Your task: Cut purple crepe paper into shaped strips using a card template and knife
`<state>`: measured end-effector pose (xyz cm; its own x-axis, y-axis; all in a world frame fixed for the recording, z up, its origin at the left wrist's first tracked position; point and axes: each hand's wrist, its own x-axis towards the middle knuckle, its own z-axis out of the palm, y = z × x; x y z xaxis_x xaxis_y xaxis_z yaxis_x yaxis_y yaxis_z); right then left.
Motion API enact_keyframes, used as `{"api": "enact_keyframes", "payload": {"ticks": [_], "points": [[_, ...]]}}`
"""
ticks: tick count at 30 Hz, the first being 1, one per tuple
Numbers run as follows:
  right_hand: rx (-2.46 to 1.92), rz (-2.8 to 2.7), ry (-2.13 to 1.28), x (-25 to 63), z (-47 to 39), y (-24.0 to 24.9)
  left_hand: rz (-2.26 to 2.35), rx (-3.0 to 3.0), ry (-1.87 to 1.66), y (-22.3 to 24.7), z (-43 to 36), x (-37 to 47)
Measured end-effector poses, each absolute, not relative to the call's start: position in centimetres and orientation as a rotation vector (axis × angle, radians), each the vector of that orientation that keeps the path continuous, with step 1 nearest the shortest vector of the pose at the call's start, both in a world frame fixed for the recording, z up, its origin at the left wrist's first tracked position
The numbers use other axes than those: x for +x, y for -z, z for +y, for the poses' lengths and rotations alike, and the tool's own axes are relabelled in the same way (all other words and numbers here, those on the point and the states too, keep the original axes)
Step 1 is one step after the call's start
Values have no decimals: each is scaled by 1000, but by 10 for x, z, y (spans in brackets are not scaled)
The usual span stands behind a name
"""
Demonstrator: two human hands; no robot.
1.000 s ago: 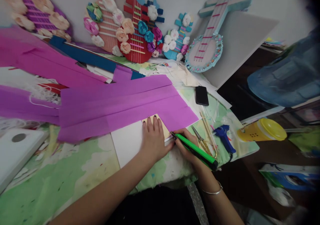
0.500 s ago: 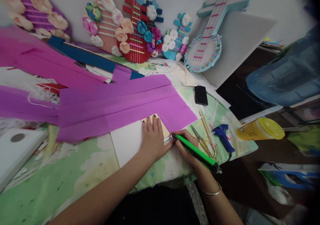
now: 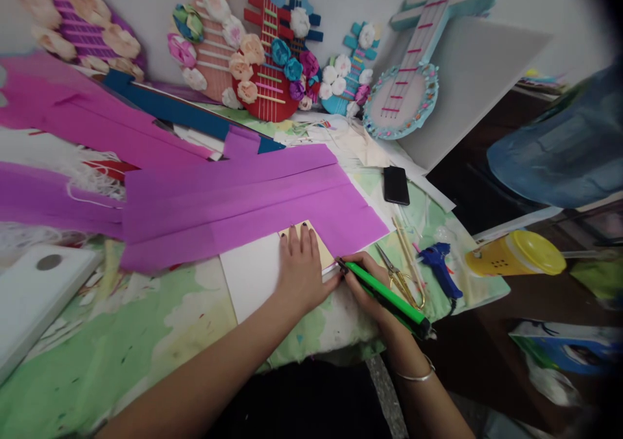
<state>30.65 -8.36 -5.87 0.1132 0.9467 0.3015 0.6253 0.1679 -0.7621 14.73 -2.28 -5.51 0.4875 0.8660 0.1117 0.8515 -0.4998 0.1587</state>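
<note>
My left hand (image 3: 300,270) lies flat, fingers stretched out, on a small pale yellow card (image 3: 318,247). Beneath the card is a white board (image 3: 246,273), partly covered by purple crepe paper (image 3: 253,195). A green utility knife (image 3: 384,296) is gripped in my right hand (image 3: 367,280), its tip at the lower right corner of the card, close to my left thumb. Whether the blade touches the board I cannot make out. Just right of that hand lie gold-handled scissors (image 3: 402,282).
A blue glue gun (image 3: 441,270) and a yellow lidded cup (image 3: 511,254) are at the right table edge. A black flat object (image 3: 396,186) lies behind the scissors. Decorated model instruments, among them a red guitar (image 3: 267,98), lean on the wall. At left sits a white box (image 3: 43,296).
The whole view has shifted slightly, so things appear a little further right. Both hands keep practically the same places on the card and knife.
</note>
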Motion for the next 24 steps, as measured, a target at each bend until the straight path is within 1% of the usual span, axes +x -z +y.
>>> {"api": "enact_keyframes", "payload": {"ticks": [7,11,17,24], "points": [[-1532,-1422,-414,305,-84,57,1505,2606,-235,52,-22,146],[-1506,-1357,-369,304,-81,61,1405,2596,-233,43,-10,134],[-1425,-1409,-437,307,-79,68,1233,2531,-138,28,18,105],[-1421,-1595,-409,306,-78,60,1186,2544,-133,29,24,100]]}}
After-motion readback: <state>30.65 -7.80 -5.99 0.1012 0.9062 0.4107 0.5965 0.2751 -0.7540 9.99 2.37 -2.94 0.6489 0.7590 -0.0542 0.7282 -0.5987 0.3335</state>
